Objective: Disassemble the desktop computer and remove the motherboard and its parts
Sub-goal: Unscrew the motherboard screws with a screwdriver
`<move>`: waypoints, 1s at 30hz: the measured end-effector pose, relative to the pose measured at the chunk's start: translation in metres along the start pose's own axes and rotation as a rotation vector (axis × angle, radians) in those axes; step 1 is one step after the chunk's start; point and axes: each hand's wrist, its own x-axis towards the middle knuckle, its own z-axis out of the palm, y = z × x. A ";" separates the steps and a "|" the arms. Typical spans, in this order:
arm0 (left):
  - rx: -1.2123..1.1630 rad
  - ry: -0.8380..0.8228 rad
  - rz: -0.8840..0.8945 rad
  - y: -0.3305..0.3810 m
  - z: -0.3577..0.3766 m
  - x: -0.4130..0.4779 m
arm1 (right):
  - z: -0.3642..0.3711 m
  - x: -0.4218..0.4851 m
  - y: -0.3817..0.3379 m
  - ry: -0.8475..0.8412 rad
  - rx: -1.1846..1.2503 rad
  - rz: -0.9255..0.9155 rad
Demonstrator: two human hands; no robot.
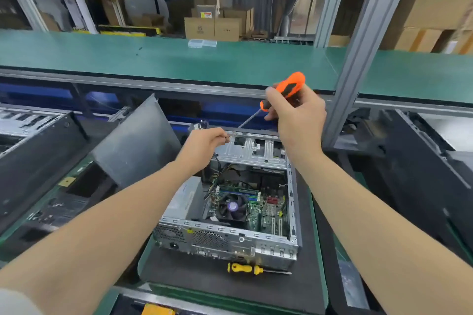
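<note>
Nearby, yellow screwdriver (245, 268): lies loose on the black mat (194, 279), just in front of the case's rear panel, shaft pointing right.
Computer case (225, 232): sits on the mat with its open side up and its rear ports toward the person; the long axis runs near to far, front end away.
Motherboard (268, 212): still seated flat on the case floor, with the CPU fan (233, 206) on it and cables crossing its far end; the power supply (184, 199) stands to its left.
Drive cage (250, 151): spans the far end of the case, above the board.
Left hand (204, 144): reaches to the far left corner of the case, fingers curled, thumb and forefinger pinching the tip end of the shaft at the cage's far edge.
Right hand (294, 116): held above the far end, fingers wrapped round the handle.
Orange screwdriver (294, 82): long axis slants, handle high and to the right, tip low and to the left, pointing at the cage's far-left edge.
Risk, slip: with the shaft this steeply angled, the tip could likely skate off its seat and jab the pinching fingers.
Risk, drop: a freed screw could fall into the open case and lodge on the board or in the fan.
Risk, cables: lifting the cage before the leads are unplugged could strain the connectors.
Beyond: a grey side panel (138, 140) leans to the left of the case; a green bench (179, 59) runs across behind.
</note>
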 end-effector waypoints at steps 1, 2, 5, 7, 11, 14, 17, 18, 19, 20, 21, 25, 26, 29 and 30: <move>-0.042 -0.016 0.004 -0.006 0.001 0.007 | 0.013 0.010 -0.001 -0.012 -0.049 -0.049; -0.087 -0.040 0.001 -0.012 0.002 0.013 | 0.025 0.019 -0.002 -0.029 -0.099 -0.096; -0.215 -0.127 -0.023 -0.028 0.003 0.030 | 0.060 0.036 -0.002 -0.086 -0.280 -0.232; -0.260 -0.168 -0.018 -0.041 0.004 0.037 | 0.078 0.042 0.000 -0.119 -0.384 -0.308; -0.307 -0.229 0.000 -0.066 0.007 0.045 | 0.100 0.051 0.009 -0.179 -0.480 -0.337; -0.298 -0.249 0.018 -0.077 0.008 0.048 | 0.108 0.056 0.015 -0.201 -0.510 -0.347; -0.293 -0.261 0.031 -0.082 0.009 0.049 | 0.111 0.061 0.021 -0.210 -0.535 -0.349; -0.288 -0.263 0.038 -0.083 0.010 0.050 | 0.112 0.062 0.023 -0.210 -0.540 -0.347; -0.280 -0.265 0.041 -0.084 0.010 0.049 | 0.112 0.063 0.025 -0.210 -0.546 -0.343; -0.254 -0.262 0.050 -0.084 0.010 0.049 | 0.112 0.065 0.027 -0.212 -0.551 -0.338; -0.207 -0.250 0.062 -0.084 0.011 0.049 | 0.112 0.066 0.029 -0.218 -0.555 -0.334; -0.134 -0.135 0.083 -0.077 0.005 0.034 | 0.112 0.067 0.039 -0.279 -0.543 -0.297; -0.109 -0.145 0.197 -0.075 0.003 0.026 | 0.112 0.066 0.043 -0.301 -0.544 -0.286; 0.167 -0.514 0.543 -0.067 0.009 0.007 | 0.114 0.064 0.052 -0.372 -0.563 -0.256; 0.260 -0.673 0.533 -0.065 0.017 0.004 | 0.115 0.064 0.054 -0.394 -0.569 -0.253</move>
